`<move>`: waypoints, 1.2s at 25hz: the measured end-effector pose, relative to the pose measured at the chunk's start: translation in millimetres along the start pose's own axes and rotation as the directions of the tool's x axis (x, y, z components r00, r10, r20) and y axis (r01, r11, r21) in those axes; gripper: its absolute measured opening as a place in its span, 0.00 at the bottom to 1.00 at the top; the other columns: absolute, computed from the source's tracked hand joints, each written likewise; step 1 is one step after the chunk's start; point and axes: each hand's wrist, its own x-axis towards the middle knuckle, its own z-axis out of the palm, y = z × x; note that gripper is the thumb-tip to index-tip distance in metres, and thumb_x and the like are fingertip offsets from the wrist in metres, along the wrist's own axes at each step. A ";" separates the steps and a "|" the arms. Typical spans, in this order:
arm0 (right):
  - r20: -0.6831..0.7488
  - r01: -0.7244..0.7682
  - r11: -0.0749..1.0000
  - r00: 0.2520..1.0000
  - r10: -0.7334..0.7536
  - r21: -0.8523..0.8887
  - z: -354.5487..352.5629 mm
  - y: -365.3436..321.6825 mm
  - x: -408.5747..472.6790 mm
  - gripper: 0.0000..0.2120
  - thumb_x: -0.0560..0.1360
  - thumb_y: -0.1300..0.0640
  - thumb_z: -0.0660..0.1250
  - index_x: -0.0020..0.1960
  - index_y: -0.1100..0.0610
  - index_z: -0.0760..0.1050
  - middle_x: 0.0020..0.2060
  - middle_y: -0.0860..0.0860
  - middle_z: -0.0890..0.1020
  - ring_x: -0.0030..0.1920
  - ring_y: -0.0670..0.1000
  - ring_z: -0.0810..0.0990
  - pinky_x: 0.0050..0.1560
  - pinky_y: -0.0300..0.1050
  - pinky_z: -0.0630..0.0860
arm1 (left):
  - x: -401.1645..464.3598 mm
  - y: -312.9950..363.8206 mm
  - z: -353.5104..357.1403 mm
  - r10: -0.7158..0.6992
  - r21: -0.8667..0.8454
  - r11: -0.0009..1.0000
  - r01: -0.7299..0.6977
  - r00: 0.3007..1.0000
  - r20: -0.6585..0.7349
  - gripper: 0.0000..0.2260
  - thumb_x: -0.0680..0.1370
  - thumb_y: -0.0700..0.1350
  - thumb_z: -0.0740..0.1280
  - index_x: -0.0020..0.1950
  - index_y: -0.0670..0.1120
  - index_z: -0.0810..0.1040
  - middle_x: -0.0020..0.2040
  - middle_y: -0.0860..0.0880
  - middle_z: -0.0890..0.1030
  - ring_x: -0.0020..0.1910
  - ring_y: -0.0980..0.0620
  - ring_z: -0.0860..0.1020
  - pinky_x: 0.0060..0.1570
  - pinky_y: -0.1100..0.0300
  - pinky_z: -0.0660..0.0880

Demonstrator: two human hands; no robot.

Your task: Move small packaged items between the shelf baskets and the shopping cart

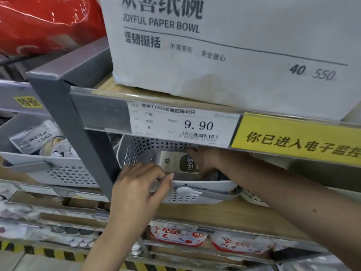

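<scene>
Left hand [136,184]: my fingers curl over the front rim of the white perforated basket [205,189] and grip it, thumb side toward the grey shelf post [82,122]
Right hand [203,160]: reached into the basket under the shelf edge, my fingers closed on a small pale packet [175,161] with a dark label; the fingertips are partly hidden behind it
Packet: inside the basket, upright, just beyond my left fingers and touching my right ones
Basket: sits on the wooden shelf [214,212], tilted toward me, directly under the price strip
Above my fingers: a clear price strip with a white tag reading 9.90 [183,124], and beside it, over my right forearm, a yellow sign [297,137] with black characters
Higher up: a white carton printed JOYFUL PAPER BOWL [214,45] standing on the upper shelf; a red plastic bag [45,22] off beyond my left hand
Left of my left fingers: a second white basket [66,173] past the post, holding small wrapped packs [33,136]
Below my wrists: red-and-white packs [175,235] on a lower shelf
</scene>
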 end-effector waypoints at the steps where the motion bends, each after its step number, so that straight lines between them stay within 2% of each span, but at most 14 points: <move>1: -0.007 0.016 1.000 1.000 -0.015 0.022 1.7 1.9 2.8 0.43 0.73 0.52 0.72 0.76 0.61 0.48 0.74 0.57 0.60 0.71 0.57 0.63 0.64 0.43 0.62 | -0.1 -0.3 0.5 -0.011 -0.009 1.000 0.011 1.000 -0.003 0.15 0.77 0.52 0.62 0.32 0.48 0.74 0.32 0.62 0.69 0.32 0.59 0.70 0.39 0.58 0.65; 4: -0.040 0.065 0.960 0.998 -0.057 0.273 -0.5 12.0 8.7 0.38 0.69 0.55 0.76 0.73 0.58 0.61 0.67 0.55 0.70 0.66 0.57 0.70 0.65 0.47 0.68 | -2.4 -2.3 0.3 -0.020 -0.033 0.999 0.021 1.000 0.017 0.15 0.77 0.52 0.61 0.32 0.49 0.74 0.32 0.63 0.70 0.33 0.60 0.70 0.40 0.58 0.65; 8: -0.189 0.093 0.875 0.982 -0.002 0.475 -3.9 22.3 -7.6 0.33 0.65 0.50 0.75 0.67 0.60 0.70 0.63 0.55 0.75 0.61 0.57 0.74 0.65 0.53 0.70 | -6.9 -4.9 0.1 0.026 -0.054 0.998 -0.024 0.999 0.027 0.15 0.77 0.51 0.62 0.32 0.48 0.74 0.33 0.60 0.71 0.34 0.59 0.70 0.39 0.58 0.64; 11: -0.128 0.083 0.758 0.992 0.000 0.646 -4.2 28.1 -42.5 0.31 0.67 0.47 0.71 0.64 0.62 0.73 0.63 0.58 0.76 0.62 0.58 0.75 0.67 0.59 0.68 | -7.8 -4.9 0.5 0.036 -0.055 0.998 -0.035 0.999 0.025 0.14 0.78 0.50 0.62 0.33 0.48 0.74 0.33 0.60 0.71 0.34 0.59 0.69 0.39 0.59 0.63; 14: -0.253 0.109 0.725 0.963 0.092 0.680 -2.4 28.7 -82.8 0.43 0.58 0.37 0.70 0.65 0.62 0.70 0.63 0.60 0.74 0.63 0.62 0.73 0.64 0.66 0.68 | -8.6 -5.4 0.7 0.044 -0.048 0.998 -0.043 0.999 0.025 0.13 0.78 0.49 0.61 0.35 0.47 0.76 0.34 0.59 0.72 0.35 0.58 0.69 0.40 0.59 0.62; 16: -0.368 0.129 0.740 0.914 0.169 0.660 -3.5 22.4 -112.9 0.46 0.57 0.38 0.73 0.66 0.64 0.67 0.63 0.62 0.72 0.62 0.64 0.72 0.61 0.69 0.69 | -11.2 -7.5 0.9 0.074 -0.035 0.997 -0.073 0.997 0.038 0.13 0.79 0.47 0.60 0.37 0.45 0.77 0.35 0.56 0.75 0.36 0.57 0.69 0.41 0.60 0.62; 18: -0.434 0.141 0.767 0.880 0.194 0.627 -4.2 20.2 -134.5 0.39 0.60 0.41 0.75 0.65 0.60 0.71 0.61 0.58 0.77 0.58 0.58 0.77 0.58 0.59 0.75 | -14.5 -11.3 -0.3 0.116 -0.031 0.993 -0.115 0.992 0.055 0.12 0.79 0.46 0.59 0.40 0.44 0.78 0.38 0.54 0.77 0.37 0.56 0.70 0.43 0.61 0.62; 19: -0.475 0.161 0.779 0.859 0.192 0.605 -5.5 16.8 -146.9 0.34 0.61 0.42 0.76 0.62 0.55 0.71 0.57 0.52 0.78 0.54 0.52 0.77 0.54 0.48 0.76 | -16.0 -12.7 -1.3 0.140 -0.027 0.990 -0.138 0.988 0.059 0.12 0.79 0.45 0.59 0.42 0.44 0.79 0.38 0.53 0.78 0.38 0.55 0.71 0.44 0.60 0.63; 21: -0.567 0.252 0.792 0.812 0.139 0.556 -8.3 5.4 -169.8 0.31 0.62 0.47 0.77 0.61 0.47 0.68 0.55 0.41 0.75 0.53 0.42 0.73 0.50 0.29 0.70 | -18.0 -16.7 -2.5 0.170 -0.012 0.985 -0.169 0.983 0.066 0.12 0.79 0.45 0.59 0.43 0.43 0.79 0.39 0.51 0.79 0.38 0.52 0.74 0.44 0.60 0.64; 23: -0.636 0.338 0.790 0.767 0.084 0.512 -5.7 -3.2 -188.0 0.35 0.61 0.50 0.78 0.62 0.40 0.64 0.57 0.33 0.71 0.55 0.31 0.70 0.54 0.19 0.62 | -16.9 -19.2 -2.5 0.165 0.009 0.986 -0.166 0.984 0.060 0.12 0.77 0.44 0.59 0.41 0.41 0.80 0.38 0.48 0.80 0.38 0.48 0.75 0.44 0.59 0.64; 25: -0.665 0.371 0.785 0.743 0.069 0.496 5.4 -12.6 -206.4 0.41 0.58 0.47 0.80 0.63 0.35 0.61 0.56 0.26 0.67 0.56 0.25 0.67 0.55 0.18 0.60 | -17.1 -17.6 -4.3 0.151 0.019 0.988 -0.152 0.986 0.071 0.12 0.75 0.43 0.59 0.38 0.39 0.79 0.36 0.44 0.80 0.38 0.44 0.76 0.45 0.58 0.67; 26: -0.670 0.357 0.792 0.737 0.086 0.495 13.1 -16.8 -214.3 0.42 0.56 0.43 0.79 0.64 0.34 0.60 0.57 0.27 0.67 0.56 0.27 0.67 0.56 0.21 0.62 | -18.2 -15.6 -6.5 0.150 0.003 0.989 -0.151 0.986 0.078 0.12 0.74 0.42 0.59 0.38 0.38 0.79 0.37 0.42 0.80 0.40 0.44 0.75 0.45 0.56 0.69; 28: -0.665 0.290 0.816 0.732 0.147 0.500 33.0 -22.7 -226.3 0.46 0.55 0.41 0.77 0.69 0.36 0.60 0.60 0.33 0.67 0.60 0.35 0.66 0.58 0.31 0.63 | -21.7 -13.0 -14.4 0.140 -0.089 0.987 -0.133 0.987 0.075 0.09 0.72 0.38 0.61 0.45 0.36 0.80 0.42 0.40 0.81 0.46 0.47 0.73 0.48 0.53 0.70; 30: -0.653 0.234 0.812 0.724 0.222 0.535 59.1 -28.9 -241.1 0.48 0.57 0.43 0.79 0.71 0.38 0.59 0.62 0.36 0.66 0.63 0.38 0.63 0.58 0.32 0.62 | -27.5 -13.8 -20.4 0.161 -0.159 0.977 -0.143 0.981 0.105 0.12 0.73 0.35 0.63 0.54 0.36 0.79 0.50 0.40 0.80 0.52 0.49 0.72 0.54 0.50 0.71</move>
